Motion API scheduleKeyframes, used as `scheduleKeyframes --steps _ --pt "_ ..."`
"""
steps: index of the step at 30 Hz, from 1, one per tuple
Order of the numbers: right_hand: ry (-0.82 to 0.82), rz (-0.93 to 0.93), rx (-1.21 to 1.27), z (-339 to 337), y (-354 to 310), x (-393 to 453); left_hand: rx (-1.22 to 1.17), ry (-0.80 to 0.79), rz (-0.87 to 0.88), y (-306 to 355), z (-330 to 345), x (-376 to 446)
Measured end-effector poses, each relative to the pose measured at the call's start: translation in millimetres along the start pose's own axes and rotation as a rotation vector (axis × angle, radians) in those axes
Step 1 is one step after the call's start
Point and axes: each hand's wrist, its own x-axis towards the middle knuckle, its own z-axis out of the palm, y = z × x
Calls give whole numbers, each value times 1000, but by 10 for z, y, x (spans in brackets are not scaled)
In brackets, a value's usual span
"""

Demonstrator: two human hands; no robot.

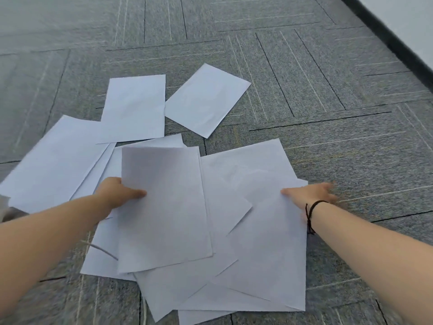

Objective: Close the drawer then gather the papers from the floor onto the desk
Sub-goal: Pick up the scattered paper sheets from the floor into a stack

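Note:
Several white paper sheets lie scattered and overlapping on the grey carpet (pixel 328 113). My left hand (pixel 117 192) grips the left edge of one sheet (pixel 164 207), thumb on top, lifting it above the pile. My right hand (pixel 311 193), with a dark cord on the wrist, rests on the right edge of another sheet (pixel 271 242); its fingers are blurred. Two separate sheets lie farther away, one upright (pixel 136 106) and one tilted (pixel 206 99). A fanned group of sheets (pixel 54 165) lies at the left. Neither drawer nor desk is in view.
A dark skirting board (pixel 398 43) and a pale wall (pixel 412 12) run along the top right corner. Open carpet surrounds the papers on the far side and to the right. A thin cord (pixel 100 248) lies on the papers near my left forearm.

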Motion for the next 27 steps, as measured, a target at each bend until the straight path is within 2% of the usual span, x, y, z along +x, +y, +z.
scheduleKeyframes --steps 2,6,11,13,17,23,27 --pt "-39 -67 61 94 28 34 -52 85 -64 -148 -9 154" --pt "-85 -217 -71 201 26 30 30 112 -74 -227 -63 471" --pt "-272 -305 -117 227 -26 -22 66 133 -116 -543 -108 662" --pt "-354 -338 -41 180 -74 7 110 152 -126 -581 -78 700" --pt "-547 -270 126 102 -58 27 262 158 -100 -104 -48 239" --pt "-412 -150 327 -58 59 247 295 114 -19 -15 149 164" --pt "-528 -96 450 -141 165 254 334 114 19 -3 135 145"
